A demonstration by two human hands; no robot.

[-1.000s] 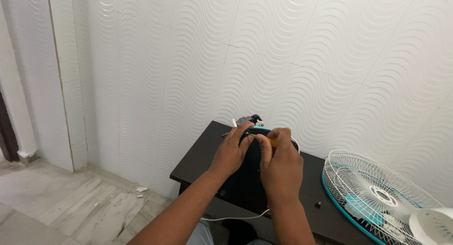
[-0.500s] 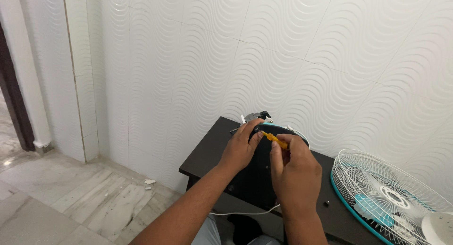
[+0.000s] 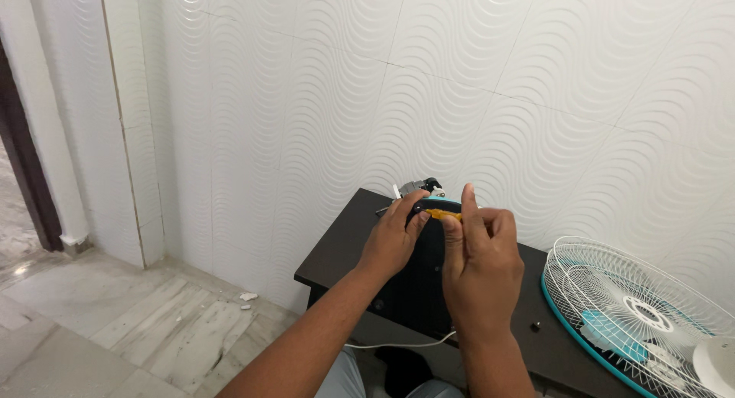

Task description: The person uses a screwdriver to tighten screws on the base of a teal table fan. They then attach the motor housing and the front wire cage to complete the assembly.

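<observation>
The right hand point(image 3: 481, 264) pinches a thin yellow tool point(image 3: 442, 213) between thumb and finger, with the first finger sticking straight up. The tool's tip points left toward the black part point(image 3: 419, 271), a big dark round thing that stands on the table point(image 3: 341, 245). The left hand point(image 3: 392, 241) is wrapped around the top edge of the black part, fingers curled shut on its rim and holding it steady.

A second ago both hands sat close together, low on top of the black part, and the yellow tool was mostly hidden under the fingers. Now the right hand has lifted a little and pulled back from the rim, so more of the tool shows. The left hand has stayed where it was. I think that means the poking or turning at the rim has paused, and the tool is being set again (I cannot see what its tip touches).

Just behind the black part, by the wall, sits a small grey metal piece point(image 3: 421, 186). A white cord point(image 3: 398, 343) hangs below the black part, at the table's front edge. Right of the black part a tiny screw point(image 3: 535, 326) lies on the table, and further right leans a fan cage point(image 3: 635, 306) with a teal ring.
</observation>
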